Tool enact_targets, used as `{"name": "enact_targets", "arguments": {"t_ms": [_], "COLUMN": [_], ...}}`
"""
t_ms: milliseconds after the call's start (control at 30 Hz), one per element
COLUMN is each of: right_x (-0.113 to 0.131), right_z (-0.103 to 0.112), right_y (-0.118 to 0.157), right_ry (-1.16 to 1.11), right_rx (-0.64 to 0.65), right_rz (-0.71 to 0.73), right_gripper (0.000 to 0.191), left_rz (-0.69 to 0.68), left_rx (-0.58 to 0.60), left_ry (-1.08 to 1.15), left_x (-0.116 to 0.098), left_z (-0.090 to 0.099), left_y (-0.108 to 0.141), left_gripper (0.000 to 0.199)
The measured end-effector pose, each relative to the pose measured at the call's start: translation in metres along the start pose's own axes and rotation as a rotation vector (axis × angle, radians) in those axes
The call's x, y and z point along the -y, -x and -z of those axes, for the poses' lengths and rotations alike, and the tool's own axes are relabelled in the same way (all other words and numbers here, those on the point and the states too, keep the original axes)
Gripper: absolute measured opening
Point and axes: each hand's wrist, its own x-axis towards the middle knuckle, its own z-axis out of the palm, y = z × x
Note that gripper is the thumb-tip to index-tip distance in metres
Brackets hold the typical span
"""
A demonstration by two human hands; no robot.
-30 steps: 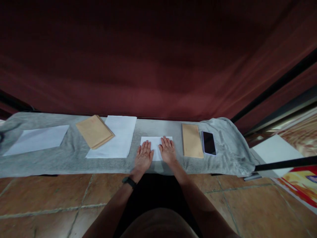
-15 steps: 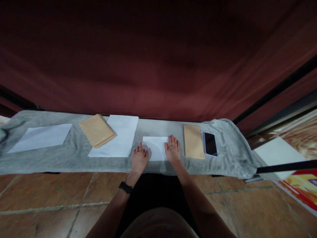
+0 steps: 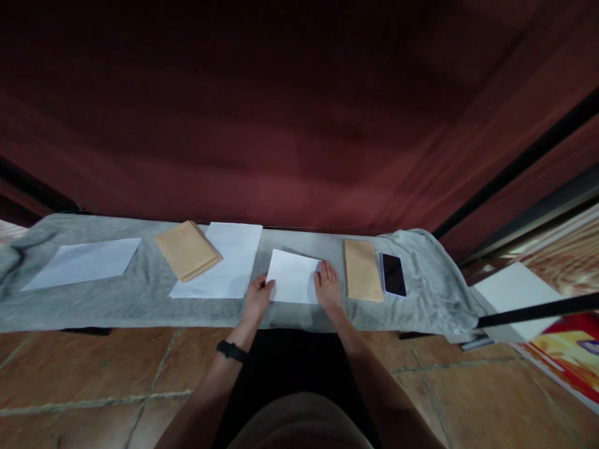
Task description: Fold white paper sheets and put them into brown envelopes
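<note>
The white paper lay between the grips: the left grip pinched one side; the right grip, flat and unclosed, rested opposite. Light pinching seemed best against creasing.

White sheet: smooth, matt paper; brown envelopes: matt paper; grey cover: fuzzy cloth; phone screen: smooth

The left hand curls with thumb and fingertips drawn together, seemingly pinching though too small to be sure, while the right hand, a little apart from it, lies palm down, fingers extended, the left forearm and right forearm slanting inward behind them.
</note>
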Motion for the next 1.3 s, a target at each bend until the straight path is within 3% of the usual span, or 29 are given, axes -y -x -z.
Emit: {"name": "enact_targets", "arguments": {"t_ms": [67,233,333,433,600,700,900,1067,1300], "right_x": [-0.004,-0.012,-0.016,-0.020,-0.023,-0.023,-0.019,-0.018,-0.014], "right_z": [0.001,0.006,0.011,0.019,0.038,0.049,0.059,0.061,0.063], "right_y": [0.001,0.004,0.008,0.018,0.049,0.064,0.068,0.066,0.067], "right_ry": [-0.120,-0.415,-0.467,-0.475,-0.314,-0.232,-0.252,-0.255,-0.209], "right_rx": [0.000,-0.043,-0.074,-0.079,0.049,0.151,0.269,0.256,0.256], "right_rz": [-0.036,-0.183,-0.236,-0.225,0.075,0.244,0.330,0.309,0.325], "right_gripper": [0.054,0.058,0.061,0.065,0.077,0.082,0.065,0.063,0.059], "left_rz": [-0.074,-0.605,-0.902,-1.067,-1.026,-0.957,-0.822,-0.660,-0.668], "left_rx": [-0.038,-0.195,-0.049,0.154,0.277,0.342,0.402,0.320,0.362], "left_ry": [0.013,-0.137,-0.340,-0.507,-0.641,-0.666,-0.564,-0.497,-0.528], "left_x": [-0.022,-0.084,-0.091,-0.067,-0.004,0.018,0.028,0.045,0.056], "left_z": [0.005,0.018,0.018,0.013,0.007,0.009,0.017,0.025,0.034], "left_y": [0.002,0.017,0.032,0.046,0.065,0.073,0.077,0.062,0.043], "left_gripper": [0.024,0.026,0.022,0.022,0.026,0.028,0.025,0.042,0.058]}}
